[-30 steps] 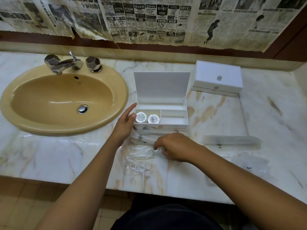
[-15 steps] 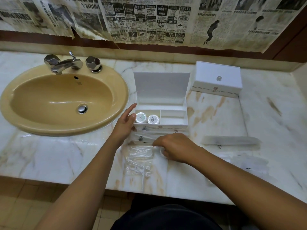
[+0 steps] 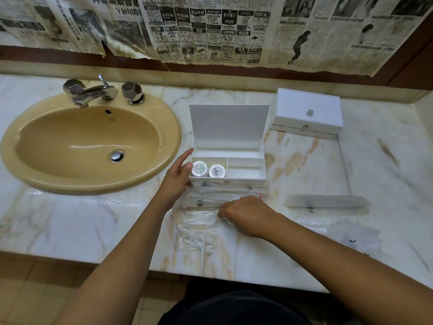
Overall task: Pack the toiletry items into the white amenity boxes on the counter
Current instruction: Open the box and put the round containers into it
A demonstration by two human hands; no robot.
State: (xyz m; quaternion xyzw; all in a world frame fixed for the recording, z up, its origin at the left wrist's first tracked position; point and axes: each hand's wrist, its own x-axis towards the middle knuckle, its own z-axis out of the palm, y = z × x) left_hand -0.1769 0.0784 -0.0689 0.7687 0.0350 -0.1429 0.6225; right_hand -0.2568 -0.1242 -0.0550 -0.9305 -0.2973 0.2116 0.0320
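Observation:
An open white amenity box (image 3: 246,168) stands mid-counter with its lid up. Two round wrapped items (image 3: 208,170) lie in its front left compartment. My left hand (image 3: 177,181) rests against the box's left front corner, fingers mostly straight. Long wrapped toiletry packets (image 3: 206,200) lie just in front of the box. My right hand (image 3: 246,216) is curled over their right end and pinches a packet; its fingertips are hidden. A second white amenity box (image 3: 308,113), closed, sits at the back right.
A tan sink (image 3: 89,141) with a chrome tap (image 3: 93,91) fills the left of the marble counter (image 3: 58,221). Clear plastic wrappers (image 3: 199,233) lie near the front edge. Another long packet (image 3: 325,200) and flat sachets (image 3: 351,233) lie to the right. Newspaper covers the wall.
My right hand has shifted slightly toward the box over the packets. The left hand has stayed at the box corner.

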